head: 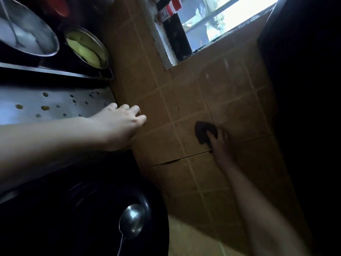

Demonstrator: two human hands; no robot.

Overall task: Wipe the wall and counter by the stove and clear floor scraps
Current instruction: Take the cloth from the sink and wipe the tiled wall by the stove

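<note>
head | right hand [221, 145] grasping dark scrubber [203, 133] on tiled wall [230, 100], centre | left hand [120, 124] released, braced on counter edge | risk: elbow knocks ladle [131, 221] lower left

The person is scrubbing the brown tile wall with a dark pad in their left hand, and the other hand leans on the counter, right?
Not quite. In the head view the dark pad is in the right hand, pressed on the brown tile wall. The left hand leans on the counter.
</note>
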